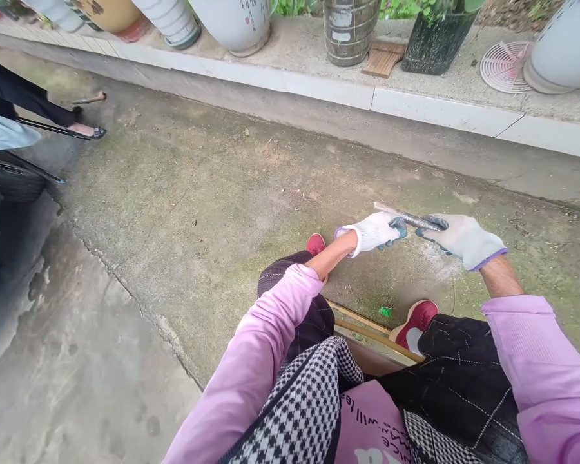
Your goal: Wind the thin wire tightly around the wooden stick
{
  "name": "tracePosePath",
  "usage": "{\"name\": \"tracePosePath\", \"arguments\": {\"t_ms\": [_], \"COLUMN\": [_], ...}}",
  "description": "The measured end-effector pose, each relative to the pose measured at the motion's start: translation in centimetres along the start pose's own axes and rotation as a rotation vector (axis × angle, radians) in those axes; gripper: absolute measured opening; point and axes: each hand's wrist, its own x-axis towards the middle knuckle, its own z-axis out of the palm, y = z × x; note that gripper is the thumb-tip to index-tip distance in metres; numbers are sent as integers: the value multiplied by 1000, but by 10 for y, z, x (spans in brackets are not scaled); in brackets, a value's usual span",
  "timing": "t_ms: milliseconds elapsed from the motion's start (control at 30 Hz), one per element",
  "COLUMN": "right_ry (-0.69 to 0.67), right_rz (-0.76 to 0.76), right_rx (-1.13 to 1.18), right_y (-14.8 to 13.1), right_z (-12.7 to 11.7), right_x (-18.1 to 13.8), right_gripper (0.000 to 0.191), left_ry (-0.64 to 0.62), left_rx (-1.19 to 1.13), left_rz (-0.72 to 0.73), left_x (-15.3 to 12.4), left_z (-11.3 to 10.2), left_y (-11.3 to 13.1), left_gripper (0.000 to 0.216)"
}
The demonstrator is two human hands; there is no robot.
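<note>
A thin, dark grey rod-like piece (413, 220) with a paler left end is held between my hands, over the concrete ground. What it is exactly I cannot make out. My right hand (457, 238), in a white glove with grey-green coated fingers, is closed around the rod's right end. The matching glove covers my left hand (377, 232). Its fingers are curled together at the rod's middle, and the pale end sticks out past them.
Potted plants and a dark planter (437, 42) line a raised ledge (319, 84) ahead. At far left are a person's leg (29, 90) and a tyre (12, 177). A green scrap (385, 312) lies near my red shoe (419, 319).
</note>
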Motion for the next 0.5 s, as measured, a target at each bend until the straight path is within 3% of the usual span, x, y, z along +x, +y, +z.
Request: {"name": "tracePosePath", "arguments": {"t_ms": [133,233,367,433,500], "right_ry": [5,-160,-548,-631,-606], "right_rz": [19,-64,-83,-65,-44], "right_rx": [607,826,585,413,256], "right_y": [-12,-14,-3,4,9], "right_z": [-11,-19,-20,-12,0], "right_x": [-28,-45,-47,-40,-30], "right_gripper": [44,52,59,61,56], "left_ry": [-58,-82,-161,-171,-56], "left_rx": [-152,-93,14,109,204], "left_rz": [38,72,93,130,128], "left_x": [-3,-3,-3,-4,-4], "left_z": [-2,-7,-15,-16,-14], "left_y": [2,4,3,3,2], "left_gripper": [18,12,18,17,17]}}
